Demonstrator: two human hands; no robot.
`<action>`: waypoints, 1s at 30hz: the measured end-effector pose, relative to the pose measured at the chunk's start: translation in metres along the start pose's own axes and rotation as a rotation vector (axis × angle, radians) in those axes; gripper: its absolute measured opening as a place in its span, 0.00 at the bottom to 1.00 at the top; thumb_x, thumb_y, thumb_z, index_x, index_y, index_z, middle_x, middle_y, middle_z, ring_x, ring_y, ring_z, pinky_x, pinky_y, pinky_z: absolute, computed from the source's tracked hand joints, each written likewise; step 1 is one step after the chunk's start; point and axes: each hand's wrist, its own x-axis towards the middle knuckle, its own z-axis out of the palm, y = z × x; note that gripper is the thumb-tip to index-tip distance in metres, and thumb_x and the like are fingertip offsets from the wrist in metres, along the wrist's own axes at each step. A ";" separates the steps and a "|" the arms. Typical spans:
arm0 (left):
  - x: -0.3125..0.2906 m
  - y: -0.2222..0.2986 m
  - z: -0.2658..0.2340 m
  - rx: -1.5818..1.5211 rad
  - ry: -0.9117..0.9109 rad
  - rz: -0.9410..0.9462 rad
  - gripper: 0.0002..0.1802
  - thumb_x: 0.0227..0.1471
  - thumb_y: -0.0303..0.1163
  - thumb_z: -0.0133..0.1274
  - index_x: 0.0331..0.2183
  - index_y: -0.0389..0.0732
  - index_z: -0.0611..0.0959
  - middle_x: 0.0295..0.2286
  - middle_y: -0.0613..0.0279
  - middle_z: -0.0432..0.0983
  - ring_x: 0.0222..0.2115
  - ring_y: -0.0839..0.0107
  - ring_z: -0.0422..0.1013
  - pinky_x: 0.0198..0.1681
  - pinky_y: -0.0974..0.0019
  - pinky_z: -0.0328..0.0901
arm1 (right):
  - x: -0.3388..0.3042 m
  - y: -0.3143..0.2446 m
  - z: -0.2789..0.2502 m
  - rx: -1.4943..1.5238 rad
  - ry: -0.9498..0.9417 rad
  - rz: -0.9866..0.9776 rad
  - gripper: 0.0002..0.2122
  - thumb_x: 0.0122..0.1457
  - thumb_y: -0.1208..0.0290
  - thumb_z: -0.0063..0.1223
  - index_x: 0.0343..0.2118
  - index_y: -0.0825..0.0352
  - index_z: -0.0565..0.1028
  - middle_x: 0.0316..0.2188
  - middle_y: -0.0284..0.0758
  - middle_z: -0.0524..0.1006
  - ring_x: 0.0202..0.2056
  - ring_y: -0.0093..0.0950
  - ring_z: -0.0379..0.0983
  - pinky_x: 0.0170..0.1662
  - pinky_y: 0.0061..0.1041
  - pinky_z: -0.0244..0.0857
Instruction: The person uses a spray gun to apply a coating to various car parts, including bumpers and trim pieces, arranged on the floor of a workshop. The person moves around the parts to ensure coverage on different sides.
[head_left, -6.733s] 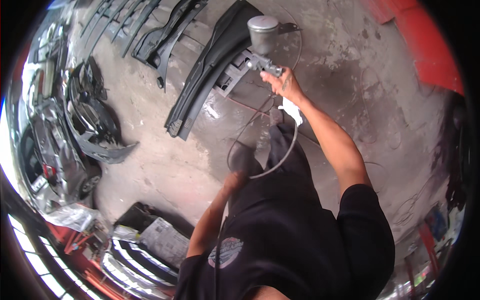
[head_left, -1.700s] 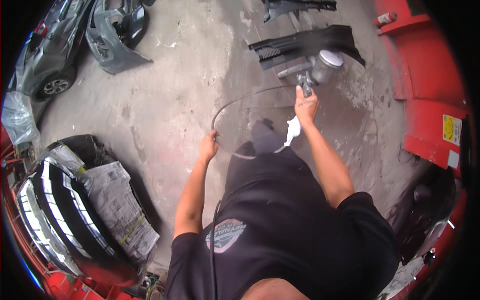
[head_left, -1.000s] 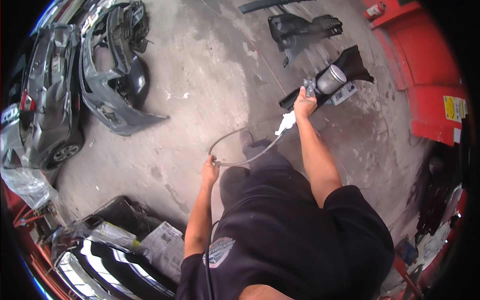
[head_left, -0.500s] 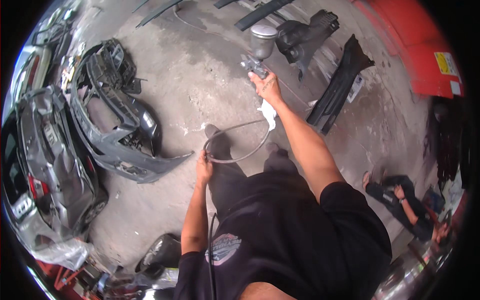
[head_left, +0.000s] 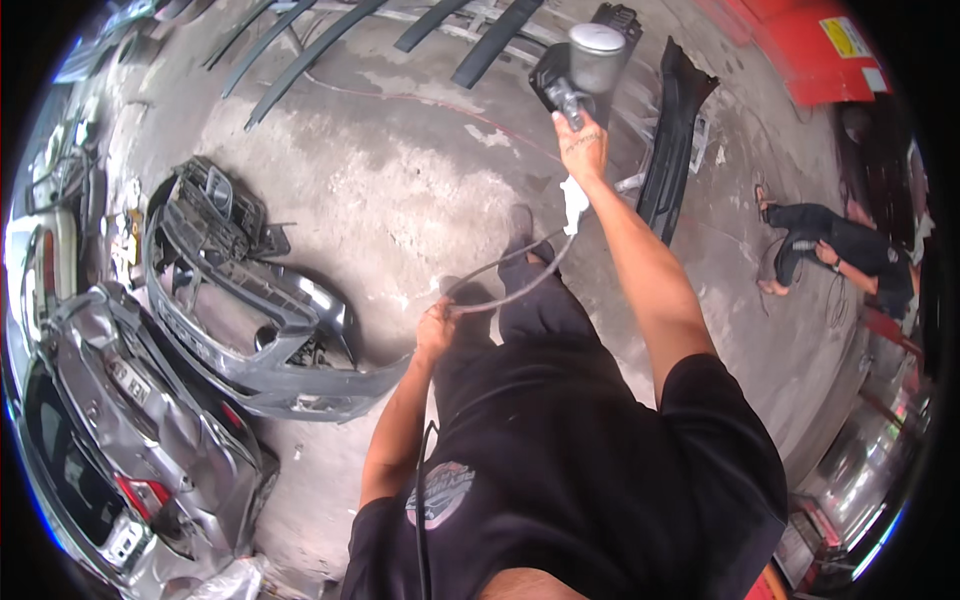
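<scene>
Out in front, my right hand (head_left: 583, 148) grips a paint spray gun (head_left: 566, 98) with a round metal cup (head_left: 597, 62) on top. A white cloth or wrap (head_left: 574, 206) hangs below its handle. From there a dark air hose (head_left: 515, 292) loops back to my left hand (head_left: 437, 327), which is closed around it near my hip. The hose also runs down along my left side. Beyond the gun lie black plastic car panels; a long one (head_left: 672, 140) is just right of it. The gun's trigger is hidden by my fingers.
A bumper (head_left: 300, 375) with attached parts lies on the floor at left, beside a dented grey car (head_left: 165, 420). Dark strips (head_left: 320, 60) rest on a rack ahead. Another person (head_left: 850, 250) is at right, below a red vehicle or panel (head_left: 800, 50). A thin red line (head_left: 440, 103) crosses the floor.
My view has turned and shifted forward as I step. The spray gun has moved up and right in view, still in my right hand. More dark strips show ahead.
</scene>
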 end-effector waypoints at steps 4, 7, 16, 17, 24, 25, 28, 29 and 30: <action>0.044 0.015 -0.007 0.139 -0.045 0.120 0.17 0.50 0.31 0.58 0.45 0.48 0.80 0.42 0.49 0.79 0.46 0.47 0.72 0.45 0.49 0.71 | 0.010 0.062 0.017 0.011 -0.284 -0.046 0.29 0.56 0.50 0.63 0.50 0.73 0.77 0.33 0.52 0.82 0.39 0.46 0.81 0.45 0.38 0.71; 0.072 0.034 -0.007 0.271 0.020 0.151 0.17 0.48 0.27 0.62 0.43 0.45 0.81 0.47 0.42 0.72 0.45 0.42 0.73 0.45 0.50 0.70 | 0.026 0.064 0.006 0.132 -0.640 0.142 0.32 0.55 0.49 0.63 0.54 0.73 0.74 0.39 0.51 0.82 0.44 0.44 0.80 0.49 0.37 0.70; 0.149 0.131 0.012 -0.045 -0.352 0.103 0.18 0.55 0.41 0.57 0.45 0.42 0.82 0.41 0.45 0.80 0.44 0.43 0.75 0.45 0.48 0.70 | 0.199 0.098 -0.006 0.011 -0.212 -0.024 0.23 0.59 0.51 0.59 0.50 0.63 0.78 0.34 0.52 0.81 0.40 0.51 0.79 0.44 0.42 0.71; 0.151 0.129 0.020 -0.161 -0.316 0.093 0.19 0.55 0.41 0.57 0.45 0.42 0.82 0.41 0.45 0.80 0.43 0.43 0.76 0.44 0.48 0.70 | 0.214 0.073 -0.024 0.062 -0.197 -0.016 0.21 0.60 0.51 0.58 0.48 0.61 0.79 0.30 0.52 0.81 0.37 0.52 0.79 0.42 0.44 0.72; 0.196 0.196 -0.005 -0.007 -0.430 0.048 0.19 0.58 0.41 0.52 0.49 0.45 0.82 0.45 0.48 0.80 0.45 0.48 0.76 0.48 0.51 0.71 | 0.252 0.100 -0.023 0.006 -0.102 0.070 0.19 0.61 0.50 0.56 0.44 0.63 0.80 0.30 0.50 0.81 0.38 0.52 0.78 0.45 0.44 0.70; 0.199 0.197 -0.006 -0.015 -0.421 0.072 0.19 0.59 0.43 0.51 0.49 0.48 0.82 0.45 0.48 0.80 0.45 0.46 0.76 0.47 0.50 0.71 | 0.245 0.105 -0.025 0.047 -0.209 0.053 0.20 0.60 0.50 0.56 0.44 0.63 0.80 0.30 0.50 0.82 0.38 0.51 0.79 0.45 0.43 0.70; 0.210 0.185 0.000 0.072 -0.481 0.086 0.19 0.62 0.42 0.45 0.50 0.49 0.83 0.49 0.51 0.78 0.47 0.48 0.76 0.49 0.51 0.71 | 0.219 0.104 -0.039 0.145 -0.560 0.037 0.22 0.59 0.49 0.59 0.45 0.65 0.80 0.31 0.48 0.82 0.37 0.45 0.80 0.45 0.40 0.70; 0.215 0.184 0.003 0.167 -0.532 0.037 0.20 0.63 0.41 0.43 0.50 0.49 0.83 0.50 0.51 0.78 0.47 0.49 0.76 0.50 0.52 0.71 | 0.216 0.099 -0.047 0.157 -0.704 0.058 0.23 0.58 0.49 0.60 0.46 0.66 0.80 0.32 0.48 0.82 0.36 0.43 0.81 0.45 0.39 0.70; 0.222 0.186 0.005 0.262 -0.589 -0.003 0.21 0.64 0.40 0.41 0.51 0.48 0.83 0.52 0.52 0.77 0.48 0.50 0.76 0.50 0.52 0.71 | 0.216 0.102 -0.048 0.200 -0.812 0.093 0.24 0.57 0.50 0.62 0.46 0.69 0.79 0.32 0.47 0.82 0.37 0.40 0.80 0.45 0.37 0.70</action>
